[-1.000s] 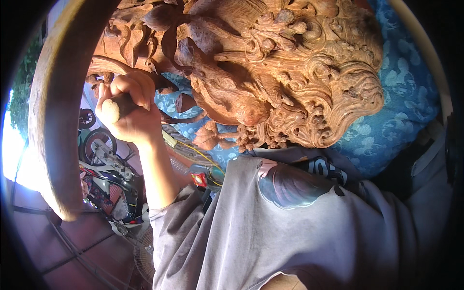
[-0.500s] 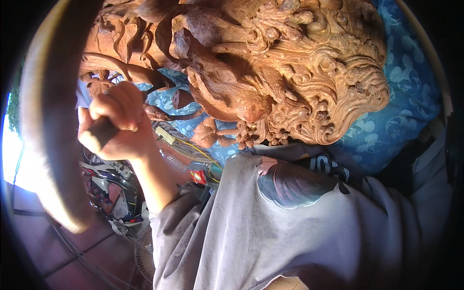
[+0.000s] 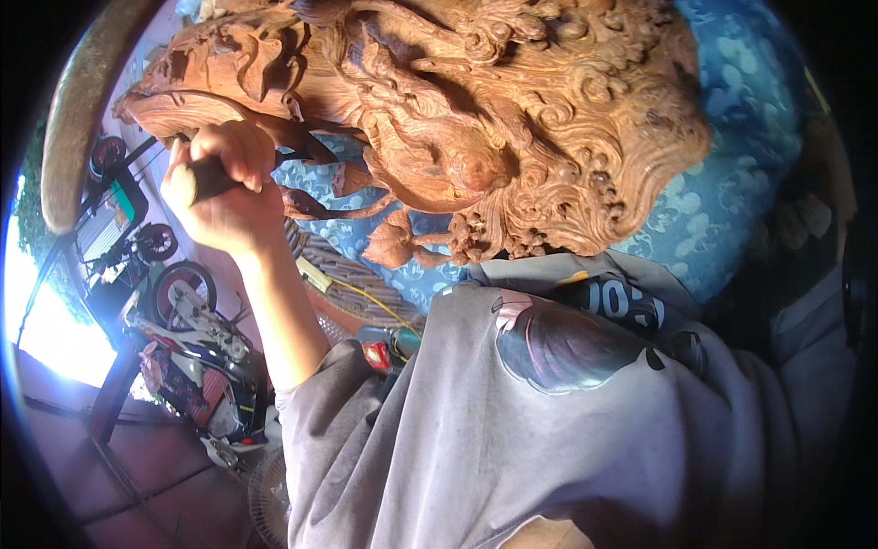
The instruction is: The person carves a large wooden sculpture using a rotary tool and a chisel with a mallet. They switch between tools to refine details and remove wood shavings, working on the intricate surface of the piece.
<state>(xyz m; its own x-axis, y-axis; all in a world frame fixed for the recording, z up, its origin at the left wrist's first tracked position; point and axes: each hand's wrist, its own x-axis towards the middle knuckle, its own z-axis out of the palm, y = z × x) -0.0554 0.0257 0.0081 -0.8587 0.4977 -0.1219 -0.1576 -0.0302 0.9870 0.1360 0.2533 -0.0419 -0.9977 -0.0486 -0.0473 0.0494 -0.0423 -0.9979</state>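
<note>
My left hand point(image 3: 229, 188) is closed in a fist around a short, dark, round wooden tool handle point(image 3: 216, 178) with a pale butt end; the working end of the tool is hidden behind the hand. The fist is against or just in front of the left part of a big reddish-brown wood carving point(image 3: 439, 156), where a fish-like form, leaves, curling waves and small round beads stand out. Near the upper left rim is a long, curved, brown piece point(image 3: 78, 128), close to the camera; what it is or what holds it cannot be made out. My right hand is out of view.
Blue patterned cloth point(image 3: 741, 156) lies under the carving. Below my forearm run a yellow cord point(image 3: 370, 302) and a white power strip point(image 3: 314, 274), near a small red packet point(image 3: 375, 355). Parked motorbikes point(image 3: 197, 357) and a fan guard point(image 3: 267, 494) are at the left.
The curved brown piece has moved up and away toward the upper left rim, uncovering the motorbikes. My left hand keeps its grip on the handle, and the view has shifted slightly.
</note>
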